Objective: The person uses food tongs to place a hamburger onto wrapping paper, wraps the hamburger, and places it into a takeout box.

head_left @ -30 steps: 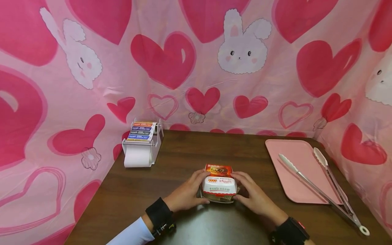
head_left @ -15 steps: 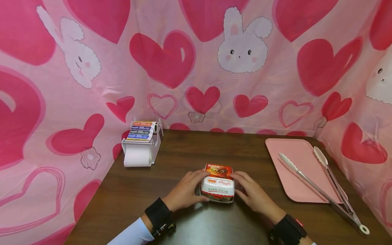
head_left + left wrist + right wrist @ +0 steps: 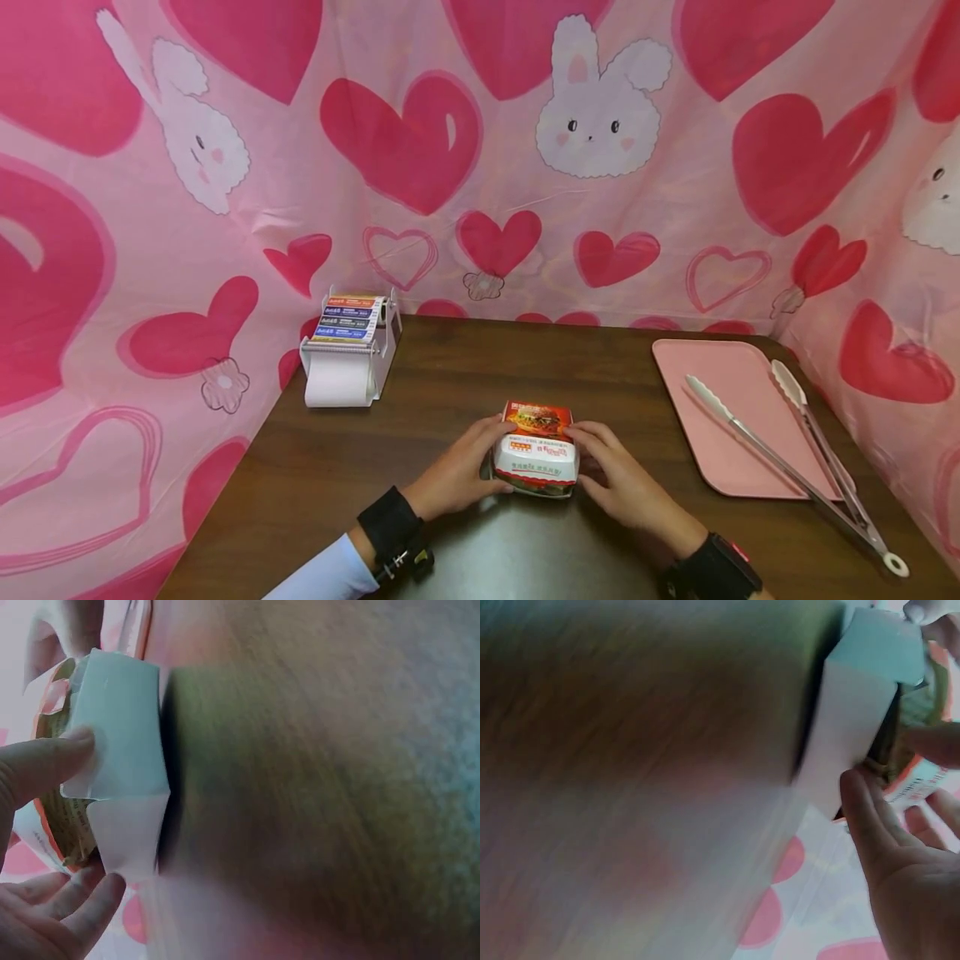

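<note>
A burger box [image 3: 536,462] with a white and red printed lid stands on the table, between the two hands in the head view. My left hand [image 3: 459,468] grips its left side, thumb at the near face and fingers along the far edge. On the other side my right hand [image 3: 621,482] holds the box with thumb and fingers. In the left wrist view, the left thumb presses the box's plain front wall [image 3: 120,727]. A printed brown wrapper [image 3: 69,825] shows through the gap between lid and base. The right wrist view shows the box [image 3: 847,727] with right-hand fingers at its side.
A pink tray [image 3: 716,417] lies at the right, with long metal tongs [image 3: 798,462] resting across it and extending past its near edge. At the back left stands a label dispenser [image 3: 348,350] with a white roll. A pink heart-patterned cloth [image 3: 420,267] hangs behind the table.
The lid of the burger box has come down over the wrapper, so less of it shows in the head view. Both hands have stayed nearly in place around the box.
</note>
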Demonstrator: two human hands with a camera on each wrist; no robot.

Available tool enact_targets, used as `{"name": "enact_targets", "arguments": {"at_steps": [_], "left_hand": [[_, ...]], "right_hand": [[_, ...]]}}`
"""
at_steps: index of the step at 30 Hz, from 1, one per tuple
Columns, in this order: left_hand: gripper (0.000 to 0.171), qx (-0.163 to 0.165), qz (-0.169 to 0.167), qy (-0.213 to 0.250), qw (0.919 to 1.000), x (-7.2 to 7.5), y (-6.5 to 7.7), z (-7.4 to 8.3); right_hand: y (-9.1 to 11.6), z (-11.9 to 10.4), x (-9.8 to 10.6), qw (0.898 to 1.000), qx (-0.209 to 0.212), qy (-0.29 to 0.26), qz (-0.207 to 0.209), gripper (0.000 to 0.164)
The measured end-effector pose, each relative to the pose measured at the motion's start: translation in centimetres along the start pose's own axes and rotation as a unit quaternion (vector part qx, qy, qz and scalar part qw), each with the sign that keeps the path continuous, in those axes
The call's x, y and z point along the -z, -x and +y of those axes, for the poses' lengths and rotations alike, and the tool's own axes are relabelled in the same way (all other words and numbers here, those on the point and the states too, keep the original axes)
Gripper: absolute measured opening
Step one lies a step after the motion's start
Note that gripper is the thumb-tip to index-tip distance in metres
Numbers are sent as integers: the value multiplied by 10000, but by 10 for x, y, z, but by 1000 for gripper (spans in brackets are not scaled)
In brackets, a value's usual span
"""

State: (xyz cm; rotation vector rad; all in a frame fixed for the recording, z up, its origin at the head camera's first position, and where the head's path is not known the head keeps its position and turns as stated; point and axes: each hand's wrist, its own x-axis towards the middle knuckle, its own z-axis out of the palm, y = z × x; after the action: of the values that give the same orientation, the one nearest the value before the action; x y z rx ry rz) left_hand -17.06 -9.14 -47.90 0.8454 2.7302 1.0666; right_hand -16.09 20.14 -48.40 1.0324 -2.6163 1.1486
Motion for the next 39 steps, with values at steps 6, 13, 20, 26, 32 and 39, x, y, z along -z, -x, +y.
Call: {"name": "enact_targets", "arguments": {"at_steps": [6,13,20,26,32,39], "left_hand": [[83,-15,126,-87,9999,-1,2,-2],[83,143,75,-126,9998,-3,3,-3],[84,-19,277,-268,9993,-7,2,-3],[82,-78,473,-320,9983,-12,1,-1],[81,62,463,-192,9987,-13,-1,4],[74,-14,637,-131,9979,-16,-2,3]], "right_hand": [[5,-11,4,9974,-464,-408,-379,79],[3,-10,-5,9990,-401,-142,-140,85],[3,-15,-13,9971,-671,267,236,88],[2,-19,-19,9927,-731,714,645,85],[0,-21,-23,9915,-926,568,723,87],[-1,-21,-29,9894,-646,661,1122,80]]}}
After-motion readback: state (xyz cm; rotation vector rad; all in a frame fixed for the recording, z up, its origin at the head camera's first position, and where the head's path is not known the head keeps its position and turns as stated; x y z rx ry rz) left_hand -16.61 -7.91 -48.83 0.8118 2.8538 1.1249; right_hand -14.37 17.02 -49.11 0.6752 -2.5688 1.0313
